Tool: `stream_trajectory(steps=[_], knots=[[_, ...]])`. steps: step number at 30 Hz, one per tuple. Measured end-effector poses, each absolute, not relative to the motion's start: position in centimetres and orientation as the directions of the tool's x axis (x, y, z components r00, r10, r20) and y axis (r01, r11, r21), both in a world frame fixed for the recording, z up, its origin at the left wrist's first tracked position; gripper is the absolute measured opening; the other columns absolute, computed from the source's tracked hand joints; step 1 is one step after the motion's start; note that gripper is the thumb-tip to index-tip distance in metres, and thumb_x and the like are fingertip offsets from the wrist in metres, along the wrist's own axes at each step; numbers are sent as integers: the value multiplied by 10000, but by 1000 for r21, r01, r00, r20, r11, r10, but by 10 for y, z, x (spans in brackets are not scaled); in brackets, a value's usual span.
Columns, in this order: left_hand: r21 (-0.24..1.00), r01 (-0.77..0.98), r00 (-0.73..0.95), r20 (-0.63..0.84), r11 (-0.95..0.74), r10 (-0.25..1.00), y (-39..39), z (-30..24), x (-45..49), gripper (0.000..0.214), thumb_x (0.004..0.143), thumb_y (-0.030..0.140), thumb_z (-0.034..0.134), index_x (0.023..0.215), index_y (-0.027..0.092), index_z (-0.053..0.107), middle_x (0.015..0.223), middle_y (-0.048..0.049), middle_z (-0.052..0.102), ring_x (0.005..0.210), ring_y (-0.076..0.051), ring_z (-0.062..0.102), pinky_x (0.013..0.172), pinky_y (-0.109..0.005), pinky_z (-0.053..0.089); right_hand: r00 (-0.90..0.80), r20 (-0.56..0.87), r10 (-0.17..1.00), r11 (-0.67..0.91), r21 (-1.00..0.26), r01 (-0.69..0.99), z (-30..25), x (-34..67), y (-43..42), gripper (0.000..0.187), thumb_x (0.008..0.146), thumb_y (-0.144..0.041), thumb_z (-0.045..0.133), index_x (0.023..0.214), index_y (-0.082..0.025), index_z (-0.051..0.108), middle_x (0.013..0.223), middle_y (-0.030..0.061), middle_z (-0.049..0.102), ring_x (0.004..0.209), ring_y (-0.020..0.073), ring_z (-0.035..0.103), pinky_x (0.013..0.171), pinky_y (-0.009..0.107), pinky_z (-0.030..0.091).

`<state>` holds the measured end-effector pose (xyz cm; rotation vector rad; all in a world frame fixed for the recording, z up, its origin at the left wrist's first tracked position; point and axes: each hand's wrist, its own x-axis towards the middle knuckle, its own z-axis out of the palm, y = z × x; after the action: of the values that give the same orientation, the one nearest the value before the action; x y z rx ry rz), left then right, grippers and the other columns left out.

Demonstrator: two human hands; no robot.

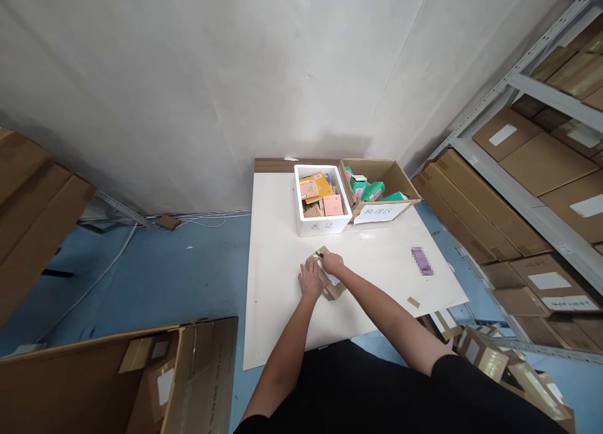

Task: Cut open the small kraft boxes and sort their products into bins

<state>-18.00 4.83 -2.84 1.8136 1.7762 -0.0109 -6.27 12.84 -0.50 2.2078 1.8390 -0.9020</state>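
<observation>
A small brown cardboard box [332, 289] lies on the white tabletop [282, 245] right in front of me. My left hand [309, 281] rests on its left side, fingers curled against the cardboard. My right hand [332, 262] grips the box's far end, fingers closed around a small yellow-and-black thing [319, 255] that I cannot make out. Both forearms reach in from the bottom edge.
A white foam bin [320, 225] with orange and pink packets and a cardboard box [382, 201] with green packets stand at the table's far edge. A purple item [422, 261] and a cardboard scrap [413, 302] lie right. Metal shelving [527, 214] with cartons stands right; open cartons [141, 371] left.
</observation>
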Motion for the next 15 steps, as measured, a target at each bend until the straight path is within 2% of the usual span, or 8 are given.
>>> stream_trajectory(steps=[4, 8, 15], knots=[[391, 916, 84, -396, 85, 915, 46, -27, -183, 982, 851, 659, 607, 1703, 367, 214, 1808, 30, 80, 1597, -485, 137, 1199, -626, 343, 102, -495, 863, -273, -288, 918, -11, -58, 111, 326, 684, -244, 905, 925, -208, 688, 945, 146, 784, 1021, 376, 756, 850, 412, 554], [385, 918, 76, -401, 92, 913, 47, -26, -185, 1017, 833, 641, 643, 1704, 387, 185, 1809, 38, 63, 1579, -493, 169, 1167, -627, 379, 123, -509, 852, -318, -315, 894, -16, -45, 93, 372, 621, -278, 934, 914, -222, 713, 951, 132, 794, 1040, 381, 747, 856, 417, 557], [377, 921, 66, -385, 91, 921, 49, -23, -184, 1059, 815, 734, 650, 1701, 360, 205, 1810, 15, 80, 1538, -495, 239, 1131, -565, 440, 179, -544, 820, -397, -314, 862, -20, 8, 21, 172, 732, -252, 864, 794, -240, 704, 937, 144, 782, 1083, 391, 731, 908, 465, 538]])
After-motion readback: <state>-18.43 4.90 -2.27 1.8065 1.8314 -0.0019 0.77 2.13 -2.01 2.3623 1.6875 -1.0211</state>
